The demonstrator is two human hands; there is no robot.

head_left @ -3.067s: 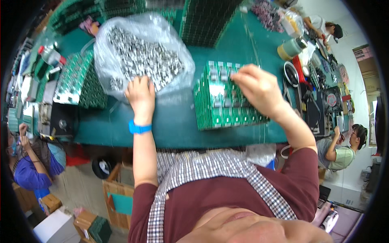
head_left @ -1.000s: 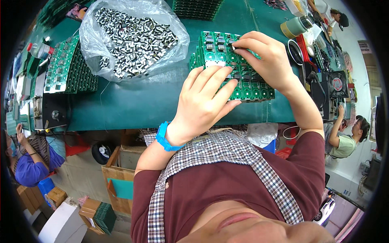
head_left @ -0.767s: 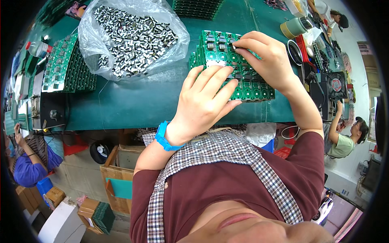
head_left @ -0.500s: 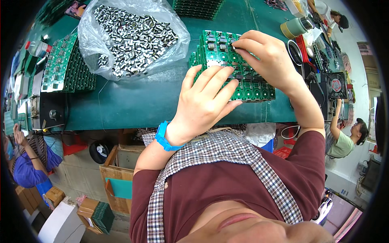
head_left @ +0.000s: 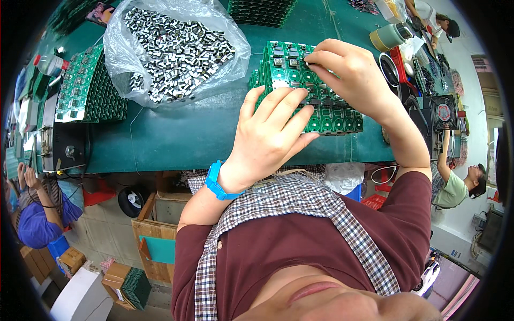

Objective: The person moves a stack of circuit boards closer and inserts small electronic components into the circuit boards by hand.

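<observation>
A stack of green circuit boards lies in front of me on the bench, its top panel divided into repeated round-patterned units. Small digit displays sit in a row near its far edge. My right hand is closed in a pinch over that row, thumb and forefinger on a small black-and-white component, mostly hidden by the fingertips. My left hand lies with fingers spread, their tips touching the near left part of the top board. Whether anything is under those fingers is hidden.
Left of the boards, an open clear plastic bag holds many small black-and-white components. More circuit boards are stacked at far left, others at the back. A green flask and a small fan stand right. Other people work on both sides.
My right hand's pinching fingertips have shifted very slightly left along the display row. My left hand stays put on the board.
</observation>
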